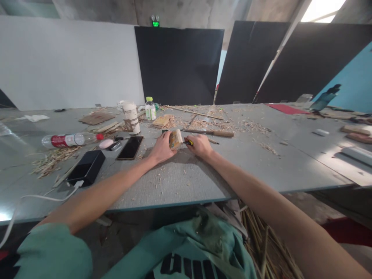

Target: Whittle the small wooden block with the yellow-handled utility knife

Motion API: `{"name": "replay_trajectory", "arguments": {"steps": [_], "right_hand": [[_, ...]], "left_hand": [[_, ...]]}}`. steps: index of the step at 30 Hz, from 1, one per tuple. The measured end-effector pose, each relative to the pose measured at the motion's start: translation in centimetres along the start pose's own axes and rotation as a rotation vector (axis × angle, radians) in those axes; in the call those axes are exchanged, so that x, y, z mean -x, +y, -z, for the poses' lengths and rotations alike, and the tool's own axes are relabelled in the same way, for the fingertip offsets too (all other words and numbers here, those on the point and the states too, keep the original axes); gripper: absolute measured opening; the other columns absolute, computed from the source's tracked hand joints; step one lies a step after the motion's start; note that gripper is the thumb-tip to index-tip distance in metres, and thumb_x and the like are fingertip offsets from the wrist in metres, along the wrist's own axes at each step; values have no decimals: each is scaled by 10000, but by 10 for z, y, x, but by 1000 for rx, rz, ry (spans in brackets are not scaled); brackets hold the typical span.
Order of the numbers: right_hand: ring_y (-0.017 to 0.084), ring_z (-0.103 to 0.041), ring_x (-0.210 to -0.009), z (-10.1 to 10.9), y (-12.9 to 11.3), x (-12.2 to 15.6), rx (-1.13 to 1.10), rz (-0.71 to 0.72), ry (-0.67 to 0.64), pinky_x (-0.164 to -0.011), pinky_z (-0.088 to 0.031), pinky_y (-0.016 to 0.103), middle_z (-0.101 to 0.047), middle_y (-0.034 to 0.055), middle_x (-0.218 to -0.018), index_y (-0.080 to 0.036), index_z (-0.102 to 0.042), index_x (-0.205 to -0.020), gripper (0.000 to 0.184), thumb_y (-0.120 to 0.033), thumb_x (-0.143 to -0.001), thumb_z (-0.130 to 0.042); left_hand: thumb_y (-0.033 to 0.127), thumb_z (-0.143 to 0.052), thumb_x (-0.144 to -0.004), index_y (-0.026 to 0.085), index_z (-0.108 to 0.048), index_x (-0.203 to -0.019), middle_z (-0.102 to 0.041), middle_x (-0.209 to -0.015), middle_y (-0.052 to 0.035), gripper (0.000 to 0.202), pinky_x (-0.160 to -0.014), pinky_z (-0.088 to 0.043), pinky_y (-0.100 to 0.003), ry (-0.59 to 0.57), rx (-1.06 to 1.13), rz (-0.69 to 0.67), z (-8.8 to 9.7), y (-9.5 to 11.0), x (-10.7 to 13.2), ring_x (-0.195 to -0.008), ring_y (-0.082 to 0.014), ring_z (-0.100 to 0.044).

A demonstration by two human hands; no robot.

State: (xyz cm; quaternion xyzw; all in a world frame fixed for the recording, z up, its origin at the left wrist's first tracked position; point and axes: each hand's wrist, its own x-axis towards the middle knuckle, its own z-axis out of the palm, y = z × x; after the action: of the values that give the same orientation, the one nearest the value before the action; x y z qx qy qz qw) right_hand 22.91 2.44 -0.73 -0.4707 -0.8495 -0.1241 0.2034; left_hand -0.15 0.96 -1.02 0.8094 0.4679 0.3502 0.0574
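Observation:
My left hand (163, 148) is closed around a short, pale wooden block (175, 139) with a darker patterned side, holding it just above or on the table. My right hand (201, 145) grips a yellow and black utility knife (188, 142), its front end close to the block's right side. Whether the blade touches the wood is too small to tell. Behind both hands lies a long tool with a wooden handle (223, 133). A thin stick-like tool (213, 142) pokes out beside my right hand.
A phone (130, 148), a black box with a white cable (87, 168) and a lying bottle (72, 140) are on the left. Stacked paper cups (130, 118) and a green-capped bottle (150, 109) stand behind. Wood shavings (200, 123) litter the grey table (174, 186).

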Motion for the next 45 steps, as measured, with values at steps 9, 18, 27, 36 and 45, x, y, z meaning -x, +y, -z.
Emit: {"name": "replay_trajectory", "arguments": {"steps": [9, 18, 27, 36, 45], "right_hand": [[223, -682, -812, -1, 4, -4, -3, -154, 80, -666, -323, 288, -803, 89, -969, -220, -766, -1079, 258, -287, -973, -540], [234, -707, -843, 7, 1, -4, -11, -203, 83, -683, -362, 283, -809, 100, -968, -212, -781, -1080, 264, -334, -996, -563], [230, -688, -797, 9, -3, -1, 7, -50, -2, -673, -333, 301, -811, 98, -975, -184, -789, -1053, 245, -288, -938, -599], [244, -696, -810, 4, 34, -5, 16, -396, 149, -688, -373, 303, -801, 116, -935, -195, -799, -1079, 300, -326, -999, -541], [231, -680, -765, 8, 33, -6, -25, -381, 222, -677, -361, 299, -794, 119, -864, -179, -796, -931, 303, -347, -1003, -554]], "left_hand": [[205, -745, -754, 204, -467, -1363, -622, -1356, -162, 670, -1094, -508, -520, 4, 13, -1, 6, 16, 6, -1293, -366, -606], [232, -740, -766, 173, -487, -1340, -633, -1321, -181, 630, -1065, -524, -521, 0, 45, 53, 2, 8, 3, -1251, -368, -626], [219, -756, -746, 207, -476, -1320, -635, -1313, -161, 638, -1063, -519, -530, 15, -11, 32, 3, 4, 2, -1269, -379, -610], [279, -766, -752, 209, -424, -1378, -603, -1318, -166, 717, -1010, -541, -542, -128, 65, -182, 8, 60, 27, -1223, -370, -609], [245, -769, -748, 202, -393, -1402, -586, -1366, -188, 756, -1083, -503, -581, 4, -79, -145, 3, 24, 10, -1295, -402, -578]]}}
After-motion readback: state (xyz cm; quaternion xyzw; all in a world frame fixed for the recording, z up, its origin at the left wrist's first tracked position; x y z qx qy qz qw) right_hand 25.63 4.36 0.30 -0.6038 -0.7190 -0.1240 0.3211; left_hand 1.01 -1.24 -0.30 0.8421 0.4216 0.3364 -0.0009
